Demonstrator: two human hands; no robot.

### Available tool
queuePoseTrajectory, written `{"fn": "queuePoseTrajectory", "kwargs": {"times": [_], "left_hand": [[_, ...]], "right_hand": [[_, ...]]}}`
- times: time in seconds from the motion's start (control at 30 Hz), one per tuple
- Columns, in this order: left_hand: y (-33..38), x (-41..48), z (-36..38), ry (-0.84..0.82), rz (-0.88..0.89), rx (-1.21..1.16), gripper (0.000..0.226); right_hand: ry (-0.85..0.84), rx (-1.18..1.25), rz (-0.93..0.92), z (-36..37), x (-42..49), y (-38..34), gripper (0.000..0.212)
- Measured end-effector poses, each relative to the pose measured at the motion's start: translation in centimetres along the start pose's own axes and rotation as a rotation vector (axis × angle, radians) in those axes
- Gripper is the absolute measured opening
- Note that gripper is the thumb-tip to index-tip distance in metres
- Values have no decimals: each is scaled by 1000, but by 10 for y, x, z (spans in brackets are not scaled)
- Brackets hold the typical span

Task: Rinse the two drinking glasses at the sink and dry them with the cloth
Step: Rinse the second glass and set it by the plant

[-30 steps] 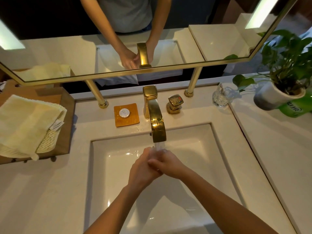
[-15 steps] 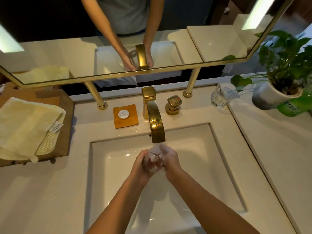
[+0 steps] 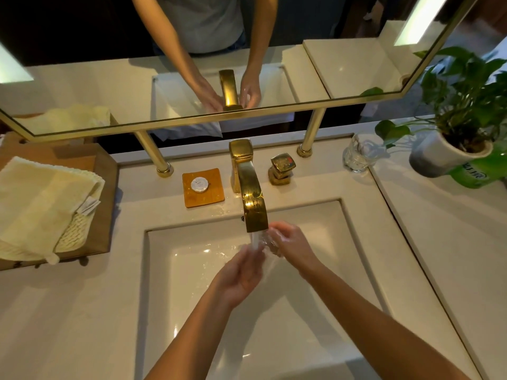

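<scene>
Under the curved gold tap [image 3: 251, 198], a clear drinking glass [image 3: 270, 242] is gripped by the right hand [image 3: 292, 246] in the running water, while the left hand [image 3: 241, 272] is held open against it. Rinsing is judged to be in hand. Next, the second clear glass [image 3: 356, 154] on the counter is to be rinsed, and the folded cream cloth [image 3: 41, 204] fetched.

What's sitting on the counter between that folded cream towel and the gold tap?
In the head view, an orange soap dish holding a small round white soap lies between the towel and the tap.

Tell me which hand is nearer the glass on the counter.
Right. The right hand is under the faucet, toward that glass on the counter; the left hand sits lower and farther left.
</scene>
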State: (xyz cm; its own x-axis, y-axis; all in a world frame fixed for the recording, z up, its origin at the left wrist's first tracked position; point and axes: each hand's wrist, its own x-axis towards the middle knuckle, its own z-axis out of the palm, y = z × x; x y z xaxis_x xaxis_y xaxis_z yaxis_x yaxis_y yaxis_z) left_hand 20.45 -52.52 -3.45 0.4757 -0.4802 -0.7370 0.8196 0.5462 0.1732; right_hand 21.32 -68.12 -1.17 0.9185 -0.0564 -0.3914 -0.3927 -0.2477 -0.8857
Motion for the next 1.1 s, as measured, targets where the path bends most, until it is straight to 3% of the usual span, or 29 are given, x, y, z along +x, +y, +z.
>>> {"fn": "queuePoseTrajectory", "kwargs": {"times": [0.1,0.23,0.33,0.4,0.53,0.8,0.9,0.97,1.1], "left_hand": [[-1,8,-3,82,-10,50,38],[1,9,-8,101,-27,23,44],[1,7,-8,103,-47,33,40],[3,5,-7,102,-57,29,36],[3,3,-4,68,-92,-40,21],[1,1,-11,238,-49,-16,49],[-1,-6,-12,274,-70,-35,39],[-3,-15,-8,288,-70,-29,26],[-9,-27,-4,325,-33,-91,27]], "right_hand": [[149,-426,-212,-21,23,-20,17],[271,-677,-405,-51,61,-72,40],[94,-886,-337,-63,89,-94,56],[14,-984,-319,-64,99,-97,54],[112,-1178,-338,-60,107,-99,41],[145,-1181,-299,-57,111,-94,56],[86,-1079,-268,-56,99,-85,66],[71,-884,-245,-51,77,-73,71],[17,-668,-177,-26,5,-21,38]]}}
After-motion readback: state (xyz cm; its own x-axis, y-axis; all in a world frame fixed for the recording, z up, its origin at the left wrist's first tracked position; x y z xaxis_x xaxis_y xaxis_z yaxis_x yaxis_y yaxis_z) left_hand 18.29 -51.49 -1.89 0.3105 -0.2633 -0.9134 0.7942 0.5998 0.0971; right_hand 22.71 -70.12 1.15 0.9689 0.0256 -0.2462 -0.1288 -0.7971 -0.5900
